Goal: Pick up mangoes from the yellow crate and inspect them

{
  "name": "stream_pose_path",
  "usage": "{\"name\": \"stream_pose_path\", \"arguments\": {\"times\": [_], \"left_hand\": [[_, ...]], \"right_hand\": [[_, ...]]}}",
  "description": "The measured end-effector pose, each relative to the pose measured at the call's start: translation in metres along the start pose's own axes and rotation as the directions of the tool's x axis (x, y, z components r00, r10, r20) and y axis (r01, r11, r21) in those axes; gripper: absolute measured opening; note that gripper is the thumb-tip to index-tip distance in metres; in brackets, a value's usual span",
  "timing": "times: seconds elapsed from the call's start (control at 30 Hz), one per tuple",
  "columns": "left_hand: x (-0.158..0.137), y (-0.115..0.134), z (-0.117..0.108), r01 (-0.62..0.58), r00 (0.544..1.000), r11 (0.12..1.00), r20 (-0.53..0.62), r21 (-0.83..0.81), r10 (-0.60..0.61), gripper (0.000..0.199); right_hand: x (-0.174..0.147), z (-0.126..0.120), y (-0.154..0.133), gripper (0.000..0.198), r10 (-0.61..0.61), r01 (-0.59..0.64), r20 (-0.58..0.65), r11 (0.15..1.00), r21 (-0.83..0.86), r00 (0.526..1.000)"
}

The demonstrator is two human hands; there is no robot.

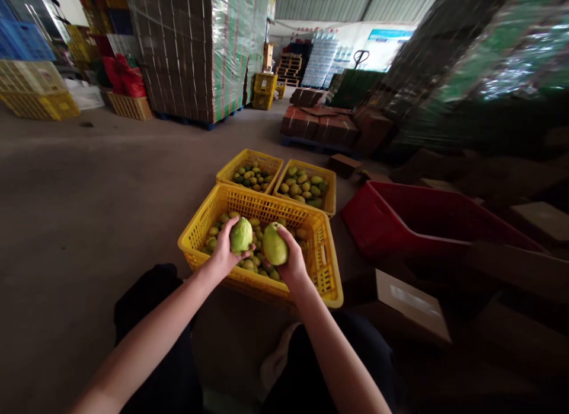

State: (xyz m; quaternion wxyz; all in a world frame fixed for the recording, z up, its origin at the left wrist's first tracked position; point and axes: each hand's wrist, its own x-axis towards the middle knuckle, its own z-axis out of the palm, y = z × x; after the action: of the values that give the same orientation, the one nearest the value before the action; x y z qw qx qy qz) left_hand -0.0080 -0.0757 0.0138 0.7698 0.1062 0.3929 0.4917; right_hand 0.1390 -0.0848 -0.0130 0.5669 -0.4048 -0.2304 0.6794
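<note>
Bare forearms (157,337) extend over dark-clad legs (360,349) toward a yellow crate (323,257). Left hand (226,248): fingers curled round a pale green, bumpy fruit (241,236). Right hand (292,257): closed about a smoother, yellow-green fruit (275,245). Both are held up, near each other but apart, above the smaller fruits (252,266) in the crate. Beyond it stand two more fruit-filled crates (329,191); to the right, a red bin (362,221) and a carton (406,301).
</note>
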Motion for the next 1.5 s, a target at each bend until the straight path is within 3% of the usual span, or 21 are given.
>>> {"name": "stream_pose_path", "arguments": {"times": [0.17, 0.3, 0.4, 0.47, 0.57, 0.67, 0.77, 0.93, 1.13, 1.37, 1.5], "left_hand": [[0.005, 0.002, 0.003, 0.056, 0.998, 0.994, -0.024, -0.097, -0.059, 0.036], [0.007, -0.001, 0.006, 0.035, 0.999, 0.969, -0.015, -0.243, -0.04, 0.04], [0.007, -0.003, 0.007, -0.02, 0.998, 0.955, -0.061, -0.294, 0.002, 0.022], [0.008, -0.003, 0.006, 0.009, 0.997, 0.955, -0.066, -0.297, -0.029, 0.016], [0.012, -0.006, 0.003, 0.081, 0.997, 0.956, 0.011, -0.284, -0.081, 0.026], [0.016, -0.009, -0.001, 0.038, 0.998, 0.961, 0.062, -0.275, -0.022, 0.029], [0.018, -0.009, -0.004, 0.016, 1.0, 0.958, 0.028, -0.285, -0.009, 0.027], [0.017, -0.003, -0.007, -0.002, 0.992, 0.934, -0.122, -0.357, -0.045, 0.032], [0.014, -0.001, -0.012, -0.069, 0.992, 0.926, -0.122, -0.371, 0.025, 0.026], [0.016, 0.0, -0.013, -0.084, 0.988, 0.912, -0.152, -0.401, 0.024, 0.028], [0.015, 0.0, -0.011, -0.101, 0.992, 0.908, -0.116, -0.408, 0.058, 0.034]], "right_hand": [[-0.002, 0.004, -0.006, 0.031, 0.21, -0.211, 0.024, 0.975, 0.072, 0.977], [-0.002, 0.004, -0.005, 0.024, 0.126, -0.124, -0.003, 0.978, 0.166, 0.992], [0.0, 0.003, -0.005, 0.018, 0.06, -0.057, -0.008, 0.976, 0.209, 0.998], [0.002, 0.001, -0.005, 0.019, 0.08, -0.076, -0.011, 0.971, 0.228, 0.997], [0.005, -0.002, -0.003, 0.024, 0.11, -0.093, -0.057, 0.965, 0.247, 0.992], [0.008, -0.001, 0.0, 0.023, 0.078, -0.048, -0.106, 0.964, 0.26, 0.991], [0.011, 0.004, 0.003, 0.019, 0.094, -0.059, -0.115, 0.958, 0.282, 0.989], [0.011, 0.011, 0.003, 0.021, 0.175, -0.139, -0.11, 0.951, 0.275, 0.978], [0.011, 0.008, 0.006, 0.031, 0.189, -0.182, -0.018, 0.962, 0.204, 0.982], [0.016, 0.002, 0.012, 0.033, 0.114, -0.102, -0.051, 0.977, 0.19, 0.992], [0.01, 0.009, 0.007, 0.03, 0.166, -0.155, -0.046, 0.97, 0.185, 0.985]]}}
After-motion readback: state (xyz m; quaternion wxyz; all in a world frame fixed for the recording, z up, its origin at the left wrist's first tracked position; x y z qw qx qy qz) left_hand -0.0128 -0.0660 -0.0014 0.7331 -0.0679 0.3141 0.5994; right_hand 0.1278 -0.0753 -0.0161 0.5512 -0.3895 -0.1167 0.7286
